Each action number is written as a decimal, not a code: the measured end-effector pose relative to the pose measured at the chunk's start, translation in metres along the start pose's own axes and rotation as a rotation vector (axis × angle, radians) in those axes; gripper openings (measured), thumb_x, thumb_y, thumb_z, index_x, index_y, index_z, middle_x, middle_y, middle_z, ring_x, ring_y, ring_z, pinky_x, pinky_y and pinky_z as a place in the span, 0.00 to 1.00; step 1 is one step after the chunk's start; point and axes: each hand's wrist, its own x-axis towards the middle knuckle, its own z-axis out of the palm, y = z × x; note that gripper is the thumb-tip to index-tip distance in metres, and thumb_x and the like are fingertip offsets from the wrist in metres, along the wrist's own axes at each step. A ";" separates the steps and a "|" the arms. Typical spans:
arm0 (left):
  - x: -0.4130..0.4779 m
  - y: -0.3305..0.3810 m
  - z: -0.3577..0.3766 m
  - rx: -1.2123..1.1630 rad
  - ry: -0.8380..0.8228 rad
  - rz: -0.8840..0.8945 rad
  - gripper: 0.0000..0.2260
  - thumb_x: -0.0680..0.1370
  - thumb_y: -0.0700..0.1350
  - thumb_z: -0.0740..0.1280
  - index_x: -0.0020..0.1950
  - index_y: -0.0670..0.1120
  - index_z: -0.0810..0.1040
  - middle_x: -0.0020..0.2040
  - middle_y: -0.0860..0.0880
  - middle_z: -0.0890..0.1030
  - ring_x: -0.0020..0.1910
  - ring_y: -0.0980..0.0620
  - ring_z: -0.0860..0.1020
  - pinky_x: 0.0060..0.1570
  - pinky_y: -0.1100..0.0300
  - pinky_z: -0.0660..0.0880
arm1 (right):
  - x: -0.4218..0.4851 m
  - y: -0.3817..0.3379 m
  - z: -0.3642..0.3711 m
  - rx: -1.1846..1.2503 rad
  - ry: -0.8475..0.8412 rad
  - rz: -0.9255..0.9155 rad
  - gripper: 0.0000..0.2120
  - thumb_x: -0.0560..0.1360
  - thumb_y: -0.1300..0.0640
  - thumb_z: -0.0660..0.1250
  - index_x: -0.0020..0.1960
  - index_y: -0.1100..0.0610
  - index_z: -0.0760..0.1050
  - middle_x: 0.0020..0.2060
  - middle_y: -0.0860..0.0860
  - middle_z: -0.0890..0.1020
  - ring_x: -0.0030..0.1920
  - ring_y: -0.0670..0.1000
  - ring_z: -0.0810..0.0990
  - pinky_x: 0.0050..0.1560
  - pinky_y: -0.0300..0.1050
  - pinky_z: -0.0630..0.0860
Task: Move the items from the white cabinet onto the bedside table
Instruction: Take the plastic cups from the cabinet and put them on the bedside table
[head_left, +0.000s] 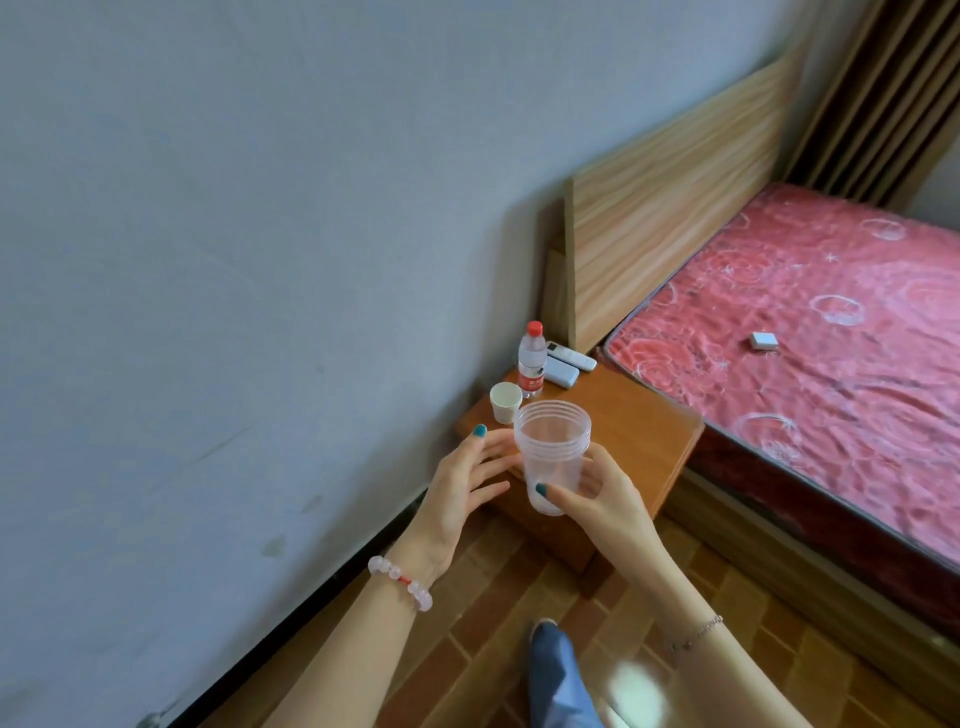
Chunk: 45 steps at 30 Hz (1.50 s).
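Note:
My right hand (597, 493) grips a stack of clear plastic cups (551, 452) around its lower part, held upright in the air above the near edge of the wooden bedside table (634, 431). My left hand (467, 483) hovers just left of the cups with fingers straight and relaxed, holding nothing. On the table stand a small white paper cup (505, 401) and a water bottle with a red cap (531, 359). Two white remote controls (569, 364) lie behind them. The white cabinet is out of view.
A bed with a red patterned mattress (810, 332) and wooden headboard (670, 218) borders the table on the right; a small white box (763, 341) lies on it. A grey wall (234, 260) runs along the left. My blue-trousered leg (558, 675) stands on the wooden floor.

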 end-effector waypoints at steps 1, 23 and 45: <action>0.011 -0.002 -0.002 0.009 0.002 -0.012 0.23 0.73 0.62 0.53 0.61 0.53 0.75 0.60 0.54 0.79 0.60 0.56 0.77 0.65 0.51 0.70 | 0.010 0.004 0.001 -0.004 -0.008 0.011 0.22 0.69 0.51 0.73 0.59 0.43 0.68 0.52 0.39 0.78 0.54 0.40 0.77 0.54 0.38 0.75; 0.269 -0.018 -0.055 1.411 0.200 0.341 0.22 0.77 0.53 0.57 0.65 0.41 0.73 0.62 0.44 0.77 0.62 0.44 0.75 0.60 0.43 0.72 | 0.300 0.160 -0.023 -0.089 0.000 0.385 0.27 0.69 0.50 0.74 0.64 0.50 0.67 0.54 0.44 0.76 0.50 0.42 0.74 0.38 0.31 0.70; 0.302 -0.085 -0.063 1.517 0.163 0.216 0.24 0.77 0.54 0.57 0.67 0.42 0.71 0.65 0.42 0.75 0.67 0.43 0.71 0.63 0.41 0.69 | 0.336 0.265 0.031 -0.110 -0.082 0.419 0.24 0.68 0.51 0.75 0.58 0.42 0.66 0.51 0.42 0.77 0.51 0.44 0.76 0.45 0.33 0.70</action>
